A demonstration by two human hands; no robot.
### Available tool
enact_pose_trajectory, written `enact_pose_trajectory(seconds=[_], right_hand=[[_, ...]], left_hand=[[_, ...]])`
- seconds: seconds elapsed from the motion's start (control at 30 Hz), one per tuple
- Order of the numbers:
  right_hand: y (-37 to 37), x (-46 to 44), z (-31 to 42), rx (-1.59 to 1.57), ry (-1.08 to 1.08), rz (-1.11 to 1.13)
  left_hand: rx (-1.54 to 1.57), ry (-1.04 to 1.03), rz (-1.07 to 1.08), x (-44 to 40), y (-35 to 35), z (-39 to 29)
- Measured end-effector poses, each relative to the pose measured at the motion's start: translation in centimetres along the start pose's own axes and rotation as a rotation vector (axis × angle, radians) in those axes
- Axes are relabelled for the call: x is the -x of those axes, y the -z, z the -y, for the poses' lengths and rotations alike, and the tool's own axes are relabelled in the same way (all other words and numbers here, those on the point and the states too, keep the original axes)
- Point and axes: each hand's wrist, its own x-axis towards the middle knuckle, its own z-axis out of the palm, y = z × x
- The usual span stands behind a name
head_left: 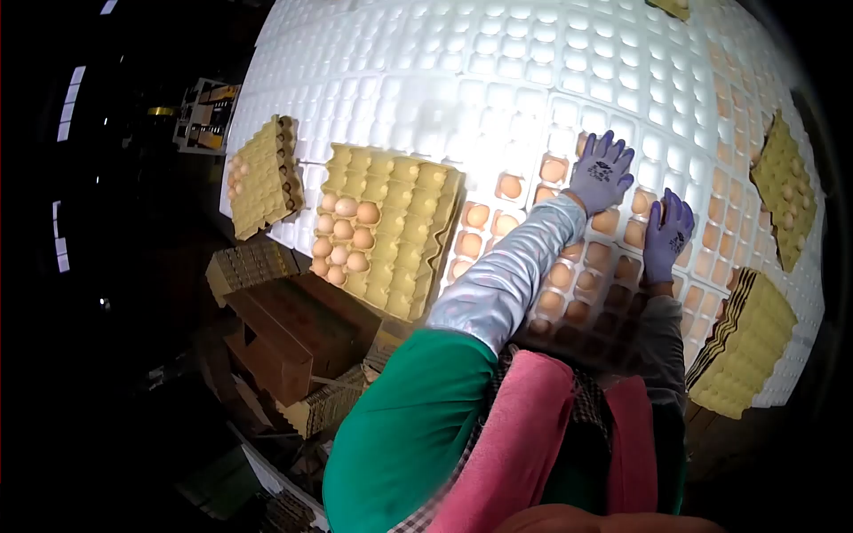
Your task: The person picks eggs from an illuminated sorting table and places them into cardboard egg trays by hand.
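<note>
My left hand (pixel 604 172), in a purple glove, lies over a white moulded egg tray (pixel 622 122). Its fingers are stretched and spread, and an egg shows partly beside its fingertips. Lower and to the right is my right hand (pixel 669 238), gloved the same way, fingers extended and apart, with the thumb side near a brown egg (pixel 643 203). Neither hand visibly grips anything, though what lies under the palms is hidden. Brown eggs sit in many of the tray's pockets, among them one egg (pixel 553 170) left of my left hand.
A yellowish pulp tray stack (pixel 404 235) holds several eggs on its left side. Other pulp trays (pixel 267 182) stand farther left, with more pulp trays (pixel 751 342) at right. An open cardboard box (pixel 302 324) sits low at left. White trays (pixel 400 35) cover the far surface.
</note>
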Motion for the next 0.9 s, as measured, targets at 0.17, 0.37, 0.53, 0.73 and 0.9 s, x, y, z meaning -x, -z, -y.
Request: enact_pose_trajectory(seconds=[0.17,0.37,0.53,0.73,0.9], right_hand=[[-0.4,0.2,-0.8,-0.024,-0.017,-0.009],[0.7,0.3,13.4,-0.601,-0.252,0.027],[1.8,0.1,38.8,-0.768,0.287,0.717],[-1.8,1.4,47.3,-0.434,0.382,0.941],[1.2,1.0,44.7,-1.375,-0.409,1.004]], left_hand=[[0.328,0.078,-0.165,6.4,17.9,-0.6],[-0.070,0.717,-0.298,26.8,37.7,13.0],[-0.180,0.360,0.246,29.6,38.2,18.9],[0.908,0.736,-0.394,30.4,39.7,16.6],[0.917,0.815,-0.279,35.8,40.3,18.2]])
